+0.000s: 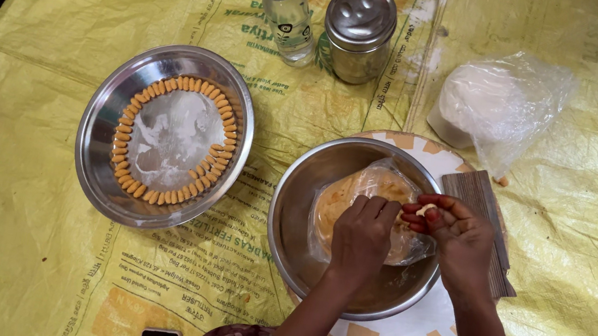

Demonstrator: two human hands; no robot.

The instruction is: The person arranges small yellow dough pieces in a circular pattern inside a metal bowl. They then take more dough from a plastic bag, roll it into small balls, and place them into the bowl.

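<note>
Right hand (461,238) curled, fingertips pinched together on a small pale dough piece (425,209) at its ten o'clock edge. Left hand (362,235) just beside at nine o'clock, knuckles up, fingers folded down onto the orange dough in plastic wrap (359,193); cannot tell whether closed on anything. Both over a steel bowl (303,193), the wrapped dough lying inside toward twelve o'clock of the left hand. Under the bowl, a round patterned board (401,332); at three o'clock, a ridged wooden board (482,201). Well apart at nine o'clock, a steel plate (101,129) ringed with small orange shaped pieces (162,196). At twelve o'clock, a clear bottle (287,6) and steel canister (358,32); at one o'clock, a bagged white lump (493,103). Everything on a yellow sack sheet (10,226).
</note>
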